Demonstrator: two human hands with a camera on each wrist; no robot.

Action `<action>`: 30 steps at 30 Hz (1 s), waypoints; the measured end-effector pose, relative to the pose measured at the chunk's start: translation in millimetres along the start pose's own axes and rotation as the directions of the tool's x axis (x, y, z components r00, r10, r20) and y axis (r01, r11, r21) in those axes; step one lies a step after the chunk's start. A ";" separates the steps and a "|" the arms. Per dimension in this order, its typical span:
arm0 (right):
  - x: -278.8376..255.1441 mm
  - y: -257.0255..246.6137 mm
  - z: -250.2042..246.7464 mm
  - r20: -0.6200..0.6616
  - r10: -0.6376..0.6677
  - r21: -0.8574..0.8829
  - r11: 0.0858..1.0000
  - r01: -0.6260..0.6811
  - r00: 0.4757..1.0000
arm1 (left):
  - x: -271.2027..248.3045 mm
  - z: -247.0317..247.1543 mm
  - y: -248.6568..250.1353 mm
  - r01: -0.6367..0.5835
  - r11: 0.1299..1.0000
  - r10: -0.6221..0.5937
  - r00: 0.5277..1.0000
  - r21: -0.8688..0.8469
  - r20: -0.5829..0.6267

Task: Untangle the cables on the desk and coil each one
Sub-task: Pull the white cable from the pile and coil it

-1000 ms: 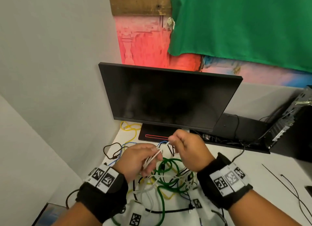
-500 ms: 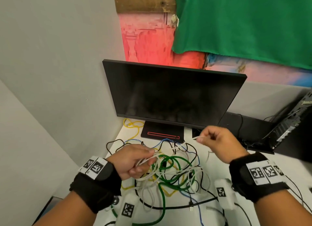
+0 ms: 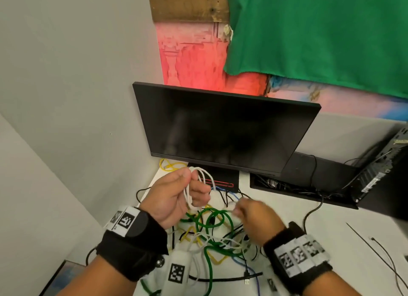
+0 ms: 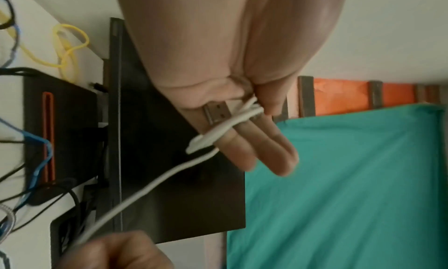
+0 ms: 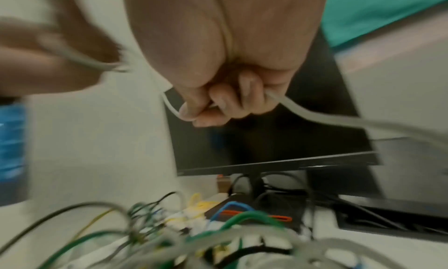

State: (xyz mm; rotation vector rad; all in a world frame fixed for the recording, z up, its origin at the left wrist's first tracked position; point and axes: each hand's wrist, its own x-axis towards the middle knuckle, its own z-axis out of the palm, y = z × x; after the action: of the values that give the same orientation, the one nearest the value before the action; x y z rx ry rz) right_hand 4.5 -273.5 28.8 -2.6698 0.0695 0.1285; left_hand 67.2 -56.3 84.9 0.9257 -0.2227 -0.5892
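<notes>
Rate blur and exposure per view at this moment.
Head: evenly lit, sharp, except the right hand, motion-smeared. Left wrist: dim; left hand and white cable readable, edges soft. Right wrist: heavy motion blur; cable pile smeared, though fingers gripping the cable are discernible.

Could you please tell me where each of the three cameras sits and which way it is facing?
Head: worn high, looking down at the desk, monitor and tangle; both hands and wristbands show.
Left wrist: looks along the left hand, white cable looped over its fingers.
Right wrist: looks along the right hand pinching that cable; blurred.
All three share the monitor and white cable.
</notes>
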 end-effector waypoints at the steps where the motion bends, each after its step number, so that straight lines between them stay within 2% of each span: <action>1: -5.4 -11.9 7.5 0.112 -0.084 -0.025 0.996 0.087 0.990 | 4.4 3.4 -2.2 -0.045 0.999 0.045 0.999 0.006 -0.028; 3: -15.3 -34.2 10.1 0.219 -0.227 0.048 0.974 0.222 0.949 | 12.5 8.5 -8.4 -0.099 0.990 0.107 0.992 0.103 -0.073; 5: -20.6 -51.1 0.0 0.225 -0.341 0.172 0.936 0.308 0.913 | 17.1 11.3 -16.6 -0.096 0.938 0.132 0.987 0.332 -0.088; 6: -22.1 -56.6 -7.7 0.213 -0.378 0.239 0.914 0.327 0.901 | 18.0 12.3 -21.2 -0.087 0.885 0.136 0.988 0.458 -0.075; 9: -24.4 -61.3 -30.2 0.108 -0.424 0.432 0.835 0.341 0.899 | 16.5 14.2 -34.5 -0.083 0.737 0.117 0.993 0.671 -0.006; 11: -22.8 -57.9 -42.4 0.077 -0.411 0.505 0.801 0.320 0.908 | 13.1 15.5 -35.4 -0.060 0.720 0.096 0.995 0.692 -0.014; 14: -11.1 -45.8 -59.2 0.012 -0.363 0.516 0.800 0.305 0.932 | 6.4 17.8 -28.7 0.045 0.752 -0.106 0.993 0.657 0.053; 16: 0.8 -30.9 -68.6 -0.055 -0.268 0.420 0.868 0.266 0.962 | 0.3 16.3 -23.0 0.107 0.780 -0.219 0.970 0.616 0.108; 17: 7.0 -21.5 -72.5 -0.040 -0.227 0.397 0.890 0.224 0.973 | -1.8 13.9 -18.4 0.133 0.816 -0.243 0.962 0.563 0.125; 19: 17.7 1.6 -76.6 0.091 -0.160 0.417 0.902 0.108 0.983 | -3.5 5.2 -2.2 0.167 0.887 -0.243 0.962 0.430 0.128; 21: 23.1 27.2 -79.4 0.206 -0.113 0.466 0.885 0.004 0.972 | -3.8 -6.7 19.5 0.130 0.930 -0.172 0.980 0.343 0.096; 24: 23.4 53.6 -92.1 0.280 -0.128 0.656 0.749 -0.092 0.951 | -6.8 -20.4 43.1 0.053 0.965 -0.075 0.994 0.257 0.078; 25: 24.6 58.7 -97.3 0.285 -0.125 0.672 0.733 -0.105 0.950 | -7.5 -22.1 47.5 0.030 0.974 -0.051 0.995 0.224 0.091; 26: 27.2 62.9 -100.7 0.276 -0.098 0.617 0.781 -0.098 0.956 | -8.0 -22.6 51.7 0.007 0.984 -0.026 0.994 0.178 0.102; 28: 33.8 68.4 -97.9 0.234 -0.006 0.286 0.956 -0.062 0.972 | -7.8 -23.2 63.1 -0.044 0.997 0.036 0.993 0.070 0.109; 30: 37.1 71.6 -79.1 0.160 0.076 -0.032 0.997 -0.072 0.984 | -6.7 -27.2 78.1 -0.114 0.993 0.116 0.987 -0.025 0.107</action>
State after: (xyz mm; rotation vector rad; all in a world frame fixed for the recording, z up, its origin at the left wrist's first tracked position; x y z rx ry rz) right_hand 42.6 -374.2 63.2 -2.6728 0.1158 0.3707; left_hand 103.0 2.0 132.0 0.8580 -0.3652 -0.5337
